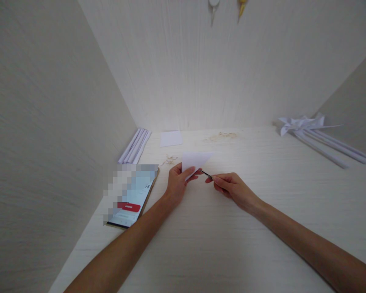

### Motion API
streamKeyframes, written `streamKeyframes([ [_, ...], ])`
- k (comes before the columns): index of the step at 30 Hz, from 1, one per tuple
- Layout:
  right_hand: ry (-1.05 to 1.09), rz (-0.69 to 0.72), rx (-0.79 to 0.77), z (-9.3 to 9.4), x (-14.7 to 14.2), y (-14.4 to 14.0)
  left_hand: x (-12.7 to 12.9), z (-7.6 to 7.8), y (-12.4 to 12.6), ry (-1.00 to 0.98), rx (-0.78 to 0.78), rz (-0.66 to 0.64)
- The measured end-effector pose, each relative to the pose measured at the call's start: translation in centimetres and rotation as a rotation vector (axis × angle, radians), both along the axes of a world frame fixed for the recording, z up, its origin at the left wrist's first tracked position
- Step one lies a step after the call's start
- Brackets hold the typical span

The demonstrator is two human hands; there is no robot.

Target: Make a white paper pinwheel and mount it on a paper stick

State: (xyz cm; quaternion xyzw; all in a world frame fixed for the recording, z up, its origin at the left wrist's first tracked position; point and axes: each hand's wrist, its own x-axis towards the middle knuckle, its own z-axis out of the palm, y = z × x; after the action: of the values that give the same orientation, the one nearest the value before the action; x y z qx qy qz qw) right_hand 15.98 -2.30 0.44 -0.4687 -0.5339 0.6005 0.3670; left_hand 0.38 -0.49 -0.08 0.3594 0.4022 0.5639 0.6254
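Observation:
My left hand [178, 183] pinches a folded white paper triangle [195, 160] just above the pale tabletop [201, 236]. My right hand [232, 187] grips a thin dark pin-like tool [206, 175] between thumb and forefinger. The tool's tip points left and meets the lower edge of the paper beside my left thumb. Both hands are close together near the middle of the table.
A phone [131, 195] with a lit screen lies left of my left forearm. Rolled white paper sticks [136, 145] lean in the back left corner, next to a small white paper square [171, 138]. White paper pinwheels on sticks [317, 134] lie at the back right.

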Motion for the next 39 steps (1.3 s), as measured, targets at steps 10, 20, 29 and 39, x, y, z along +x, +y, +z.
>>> streamKeyframes([
  [10,0.071,0.028,0.015,-0.2,0.0,-0.1,0.0,-0.2,0.2,0.007,-0.016,0.033],
  [20,0.543,-0.233,-0.048,0.0,0.3,0.2,0.8,-0.2,-0.9,0.426,0.175,-0.220],
  [29,0.534,-0.238,-0.044,-0.2,0.3,0.1,0.3,0.0,-0.9,0.463,0.316,-0.410],
  [39,0.557,-0.252,-0.030,-0.1,0.5,0.0,0.1,-0.4,-0.7,0.348,0.102,-0.347],
])
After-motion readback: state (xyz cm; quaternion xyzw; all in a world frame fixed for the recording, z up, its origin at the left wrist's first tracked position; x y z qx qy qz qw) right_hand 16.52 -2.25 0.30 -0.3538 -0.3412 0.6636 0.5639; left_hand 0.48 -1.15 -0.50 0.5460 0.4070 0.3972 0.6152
